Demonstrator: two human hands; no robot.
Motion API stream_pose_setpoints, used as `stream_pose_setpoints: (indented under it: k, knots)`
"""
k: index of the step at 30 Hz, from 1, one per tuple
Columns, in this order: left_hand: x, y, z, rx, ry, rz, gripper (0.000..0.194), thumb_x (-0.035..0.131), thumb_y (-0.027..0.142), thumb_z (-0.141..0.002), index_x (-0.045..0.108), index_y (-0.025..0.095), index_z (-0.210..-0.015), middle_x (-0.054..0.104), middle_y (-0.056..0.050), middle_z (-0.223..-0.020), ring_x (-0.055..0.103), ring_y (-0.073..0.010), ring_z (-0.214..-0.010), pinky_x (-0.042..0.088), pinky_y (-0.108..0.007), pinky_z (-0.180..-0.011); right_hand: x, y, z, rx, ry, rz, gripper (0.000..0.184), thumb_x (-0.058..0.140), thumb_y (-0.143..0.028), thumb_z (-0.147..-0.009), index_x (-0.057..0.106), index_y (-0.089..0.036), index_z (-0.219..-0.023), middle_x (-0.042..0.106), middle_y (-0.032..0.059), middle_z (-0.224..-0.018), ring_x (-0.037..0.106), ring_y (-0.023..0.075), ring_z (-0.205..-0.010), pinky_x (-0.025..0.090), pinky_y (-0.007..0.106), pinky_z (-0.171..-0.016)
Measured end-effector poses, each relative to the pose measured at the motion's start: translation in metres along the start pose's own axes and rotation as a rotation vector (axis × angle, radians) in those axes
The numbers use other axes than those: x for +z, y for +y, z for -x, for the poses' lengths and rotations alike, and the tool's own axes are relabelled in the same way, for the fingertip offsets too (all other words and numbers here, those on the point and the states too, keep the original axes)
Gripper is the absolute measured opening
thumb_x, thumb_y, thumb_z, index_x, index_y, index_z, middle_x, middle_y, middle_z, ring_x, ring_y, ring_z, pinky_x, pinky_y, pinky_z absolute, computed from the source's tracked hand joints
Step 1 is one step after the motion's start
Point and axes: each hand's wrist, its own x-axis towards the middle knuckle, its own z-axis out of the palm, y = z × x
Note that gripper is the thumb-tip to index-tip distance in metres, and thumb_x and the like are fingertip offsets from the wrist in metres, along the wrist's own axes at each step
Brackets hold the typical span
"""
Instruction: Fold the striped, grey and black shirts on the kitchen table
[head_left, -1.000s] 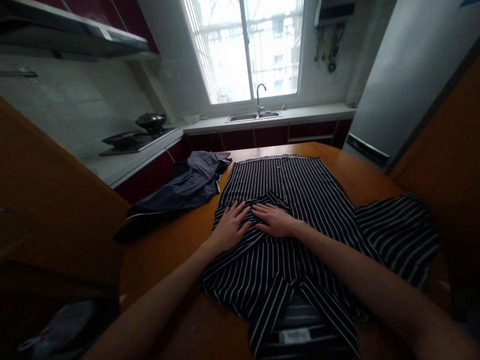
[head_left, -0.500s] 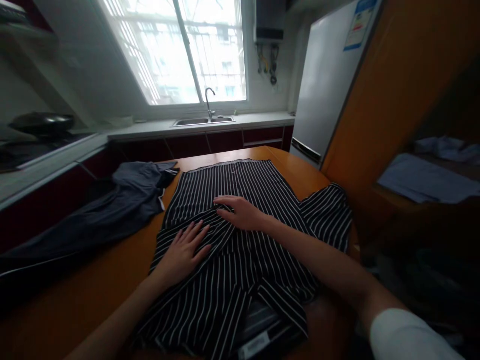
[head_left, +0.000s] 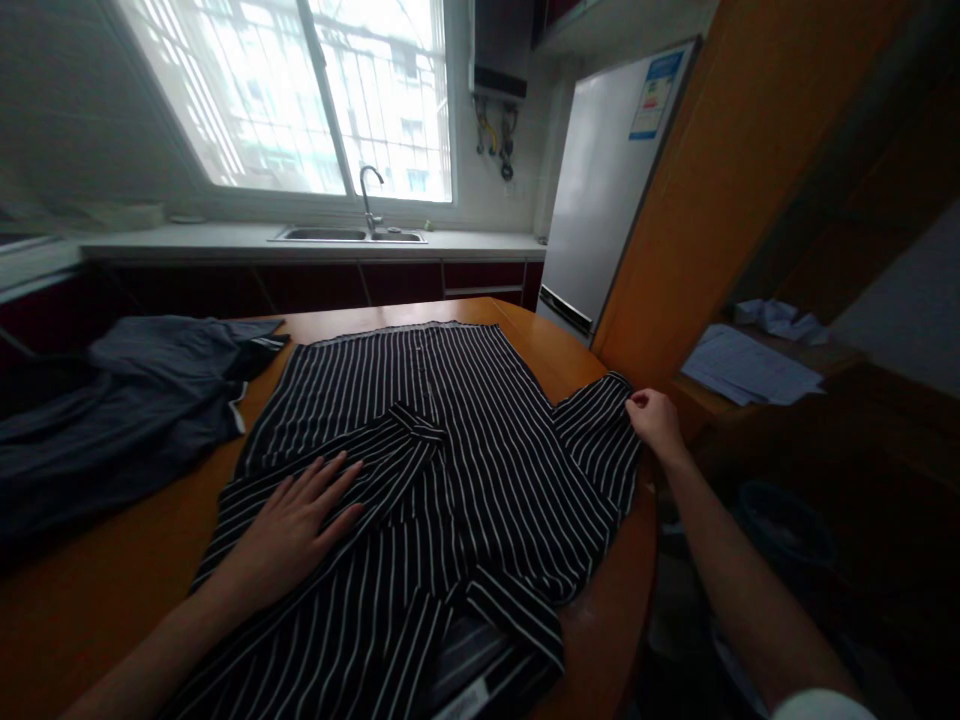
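Observation:
A black shirt with white stripes [head_left: 502, 450] lies spread on the wooden table, its collar towards me and its hem at the far side. Its left sleeve is folded across the front, the cuff near the middle. My left hand [head_left: 296, 525] rests flat on that folded sleeve, fingers stretched out. At the table's right edge, my right hand [head_left: 655, 420] pinches the edge of the shirt's other sleeve [head_left: 600, 430], which sticks out to the right.
A dark grey garment [head_left: 165, 380] lies on the table's left side. The wooden table [head_left: 577, 370] has a rounded right edge. Papers [head_left: 750, 365] lie on a shelf at right. Beyond stand a counter with a sink [head_left: 322, 235] and a fridge [head_left: 600, 190].
My right hand has left the folded sleeve and moved right to the other sleeve, closing on its edge. My left hand stays flat on the shirt. The view has turned right.

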Motion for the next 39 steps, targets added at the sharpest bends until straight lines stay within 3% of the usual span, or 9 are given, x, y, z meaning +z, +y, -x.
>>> stream_pose_setpoints:
  k: [2, 6, 14, 20, 24, 27, 32, 35, 39]
  knots:
    - [0.002, -0.002, -0.001, 0.011, 0.003, 0.002, 0.061, 0.037, 0.055, -0.099, 0.042, 0.029, -0.154, 0.034, -0.004, -0.162, 0.028, -0.0351, -0.150, 0.027, -0.058, -0.118, -0.002, 0.026, 0.009, 0.067, 0.016, 0.073, 0.018, 0.062, -0.026, -0.084, 0.072, -0.011, -0.083, 0.073, 0.0240, -0.089, 0.069, 0.0286, -0.080, 0.050, 0.038, -0.071]
    - [0.003, -0.003, -0.003, 0.017, 0.013, 0.006, 0.061, 0.037, 0.055, -0.099, 0.042, 0.028, -0.153, 0.035, -0.006, -0.161, 0.028, -0.0356, -0.149, 0.028, -0.059, -0.117, 0.006, 0.048, 0.022, 0.132, -0.023, 0.145, 0.016, 0.065, -0.029, -0.082, 0.071, -0.017, -0.073, 0.073, 0.0160, -0.082, 0.068, 0.0270, -0.075, 0.049, 0.036, -0.068]
    - [0.000, 0.003, -0.003, -0.013, -0.024, 0.004, 0.062, 0.034, 0.056, -0.100, 0.042, 0.027, -0.154, 0.033, -0.006, -0.162, 0.027, -0.0340, -0.150, 0.025, -0.056, -0.119, 0.012, 0.028, 0.015, 0.128, 0.059, 0.202, 0.024, 0.047, -0.022, -0.090, 0.070, -0.015, -0.088, 0.069, 0.0181, -0.096, 0.066, 0.0273, -0.088, 0.049, 0.037, -0.079]
    - [-0.001, 0.004, -0.003, -0.026, -0.033, -0.009, 0.064, 0.032, 0.058, -0.100, 0.042, 0.027, -0.154, 0.031, -0.005, -0.163, 0.026, -0.0336, -0.150, 0.025, -0.054, -0.119, 0.014, -0.048, 0.024, -0.370, 0.135, -0.104, 0.021, 0.044, -0.023, -0.094, 0.064, -0.017, -0.091, 0.064, 0.0175, -0.109, 0.060, 0.0280, -0.105, 0.047, 0.042, -0.097]
    - [-0.003, 0.005, -0.002, -0.023, -0.036, -0.011, 0.063, 0.031, 0.058, -0.100, 0.041, 0.027, -0.154, 0.032, -0.003, -0.163, 0.026, -0.0326, -0.151, 0.025, -0.053, -0.120, 0.019, -0.104, 0.062, -0.707, -0.205, -0.262, 0.018, 0.049, -0.024, -0.096, 0.066, -0.021, -0.089, 0.061, 0.0133, -0.129, 0.055, 0.0265, -0.124, 0.042, 0.044, -0.109]
    - [-0.004, 0.007, -0.002, -0.018, -0.030, -0.001, 0.062, 0.033, 0.057, -0.100, 0.042, 0.028, -0.154, 0.032, -0.003, -0.162, 0.026, -0.0325, -0.151, 0.025, -0.053, -0.119, 0.014, -0.122, 0.079, -0.858, -0.398, -0.334, 0.016, 0.053, -0.026, -0.097, 0.068, -0.023, -0.093, 0.059, 0.0078, -0.138, 0.051, 0.0246, -0.132, 0.038, 0.044, -0.114]
    - [-0.004, 0.008, -0.001, -0.020, -0.008, 0.023, 0.061, 0.037, 0.057, -0.099, 0.045, 0.028, -0.152, 0.034, -0.003, -0.162, 0.028, -0.0322, -0.150, 0.025, -0.053, -0.120, 0.014, -0.092, 0.044, -0.583, -0.178, -0.378, 0.020, 0.052, -0.019, -0.092, 0.070, -0.021, -0.101, 0.068, 0.0105, -0.118, 0.062, 0.0250, -0.115, 0.046, 0.046, -0.106]
    - [-0.004, 0.009, 0.000, -0.028, -0.004, 0.038, 0.061, 0.037, 0.058, -0.099, 0.044, 0.029, -0.152, 0.034, -0.003, -0.162, 0.027, -0.0319, -0.150, 0.025, -0.052, -0.120, 0.023, -0.060, 0.018, -0.493, -0.323, -0.242, 0.044, 0.052, -0.007, -0.080, 0.068, -0.016, -0.120, 0.066, 0.0138, -0.126, 0.060, 0.0259, -0.122, 0.043, 0.048, -0.110]
    - [-0.007, 0.012, 0.000, -0.029, -0.023, 0.037, 0.060, 0.036, 0.056, -0.100, 0.042, 0.029, -0.153, 0.032, -0.003, -0.163, 0.025, -0.0316, -0.151, 0.023, -0.053, -0.120, 0.035, -0.036, 0.008, -0.598, -0.555, -0.198, 0.069, 0.053, 0.000, -0.071, 0.062, -0.020, -0.136, 0.049, 0.0133, -0.151, 0.044, 0.0258, -0.141, 0.031, 0.049, -0.119]
